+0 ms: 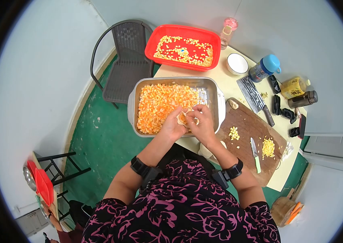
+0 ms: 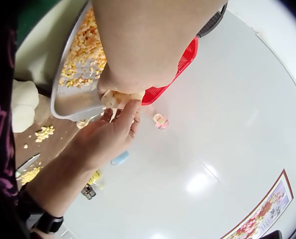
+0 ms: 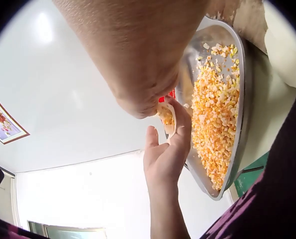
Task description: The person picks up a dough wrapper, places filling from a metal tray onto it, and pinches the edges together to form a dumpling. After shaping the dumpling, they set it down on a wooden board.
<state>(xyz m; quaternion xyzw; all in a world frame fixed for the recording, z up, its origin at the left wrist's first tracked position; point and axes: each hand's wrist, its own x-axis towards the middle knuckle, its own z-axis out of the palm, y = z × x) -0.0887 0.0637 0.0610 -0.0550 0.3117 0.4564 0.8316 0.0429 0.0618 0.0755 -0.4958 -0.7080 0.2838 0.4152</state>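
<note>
A round of pale dough (image 1: 182,119) with orange and yellow filling is held over the near edge of a metal tray (image 1: 221,101) of chopped filling (image 1: 159,103). The left hand (image 1: 173,126) cradles the dough from the left, its fingers curved beneath; in the right wrist view the filled dough (image 3: 166,119) lies against that hand (image 3: 168,149). On the other side the right hand (image 1: 203,124) pinches the dough's rim, and the left wrist view shows this hand (image 2: 105,139) with thumb and fingers at the dough (image 2: 119,99).
Behind the tray stands a red basket (image 1: 149,46) with yellow bits. To the right are a white bowl (image 1: 237,64), a cleaver (image 1: 252,94), bottles and a cutting board (image 1: 242,156) with a green-handled knife (image 1: 256,156). White dough (image 1: 206,150) is near the right forearm.
</note>
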